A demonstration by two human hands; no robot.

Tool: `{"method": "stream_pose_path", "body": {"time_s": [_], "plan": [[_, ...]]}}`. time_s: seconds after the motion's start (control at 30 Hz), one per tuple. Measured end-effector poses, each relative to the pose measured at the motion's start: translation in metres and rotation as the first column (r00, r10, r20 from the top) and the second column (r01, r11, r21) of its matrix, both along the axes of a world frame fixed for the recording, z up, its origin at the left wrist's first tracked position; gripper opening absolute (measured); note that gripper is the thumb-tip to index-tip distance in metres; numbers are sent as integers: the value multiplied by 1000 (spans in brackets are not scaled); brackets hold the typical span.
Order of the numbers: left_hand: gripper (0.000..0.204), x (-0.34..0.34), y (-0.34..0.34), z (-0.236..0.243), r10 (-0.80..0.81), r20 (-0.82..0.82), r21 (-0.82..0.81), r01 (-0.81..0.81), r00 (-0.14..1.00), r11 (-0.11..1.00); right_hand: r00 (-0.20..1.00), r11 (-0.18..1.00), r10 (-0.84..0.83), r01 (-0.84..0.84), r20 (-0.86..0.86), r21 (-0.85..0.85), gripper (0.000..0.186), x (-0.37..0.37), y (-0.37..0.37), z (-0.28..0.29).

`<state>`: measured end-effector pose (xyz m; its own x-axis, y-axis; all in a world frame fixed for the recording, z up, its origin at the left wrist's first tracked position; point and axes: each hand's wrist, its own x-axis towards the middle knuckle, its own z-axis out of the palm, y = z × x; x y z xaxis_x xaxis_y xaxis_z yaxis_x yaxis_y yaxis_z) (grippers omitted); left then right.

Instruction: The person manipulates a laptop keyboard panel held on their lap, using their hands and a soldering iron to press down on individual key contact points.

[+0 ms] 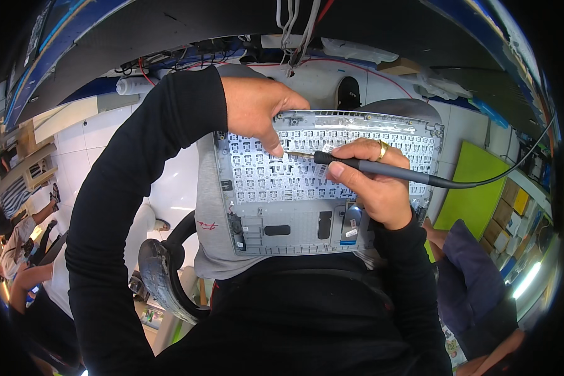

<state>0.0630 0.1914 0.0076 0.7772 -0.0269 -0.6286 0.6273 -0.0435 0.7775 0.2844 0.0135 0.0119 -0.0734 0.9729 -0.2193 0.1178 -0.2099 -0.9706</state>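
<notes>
1. Fingers of the right hand, in the head view, are clamped around a soldering iron.
2. The left hand has its visible fingers apart, one touching the laptop panel just beside the tip.
3. The panel lies across the person's lap.
4. Working well probably means light, brief tip contact, the panel steadied, and that left fingertip clear of possible heat.

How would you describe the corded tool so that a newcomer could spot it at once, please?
Find the grey keyboard panel across the person's lap, then the right hand over it. The corded tool is the pen-like one in that hand, its metal tip pointing left. Nothing nearby shares its thick, dark handle and trailing cable.
</notes>
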Motion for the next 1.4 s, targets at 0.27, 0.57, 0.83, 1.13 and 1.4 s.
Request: {"method": "stream_pose_path", "body": {"time_s": [0.27,0.57,0.83,1.13,1.4], "plan": [[49,0,0,-2,-13,6,24,13,1000,1000,1000,1000,9,-9,-17,17,20,1,1,-2],[50,-1,-1,-5,15,16,-2,-15,1000,1000,1000,999,-14,13,-24,-29,21,-1,-1,-1],[48,0,-1,-5,11,14,16,-11,1000,1000,1000,999,-9,10,16,-51,22,-1,-1,0],[49,-1,-2,-5,22,28,2,-22,999,1000,1000,998,5,-4,18,-64,22,-1,0,0],[49,-1,-1,-2,12,24,18,-13,1000,1000,1000,996,-18,18,-5,-89,22,-2,0,1]]}}
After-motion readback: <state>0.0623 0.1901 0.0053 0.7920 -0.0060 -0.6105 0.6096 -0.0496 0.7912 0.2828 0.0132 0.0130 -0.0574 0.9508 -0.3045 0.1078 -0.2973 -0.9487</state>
